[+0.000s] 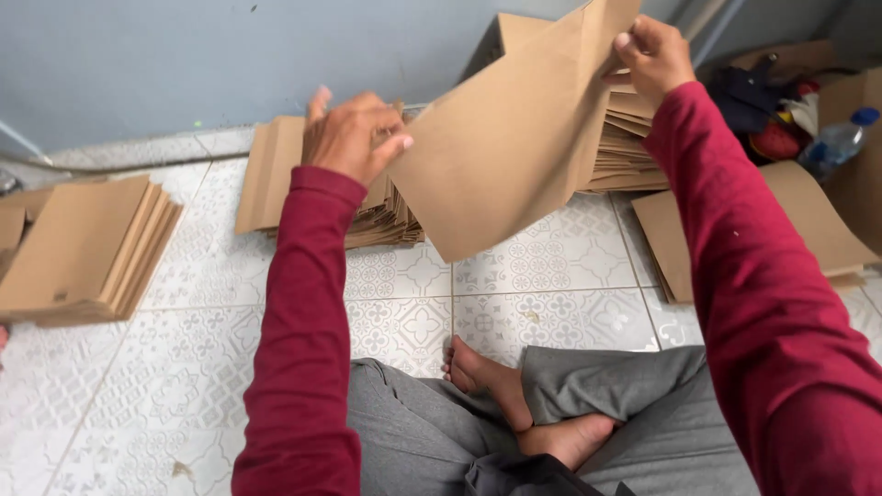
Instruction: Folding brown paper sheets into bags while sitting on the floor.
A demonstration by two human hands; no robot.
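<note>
Head view: both hands lift a brown paper sheet [514, 147] above the tiled floor [184, 386]. Left hand [354, 138] pinches its lower edge; right hand [654, 57] grips the top. Open cardboard box [850, 138] at right holds a plastic bottle [834, 142] and clothes.

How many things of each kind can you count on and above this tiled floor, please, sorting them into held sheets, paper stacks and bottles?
Brown paper sheet held up between left hand and right hand: 1
Stacks of brown paper on the floor (left, middle, behind the sheet, right): 4
Plastic bottle: 1
Total: 6
</note>
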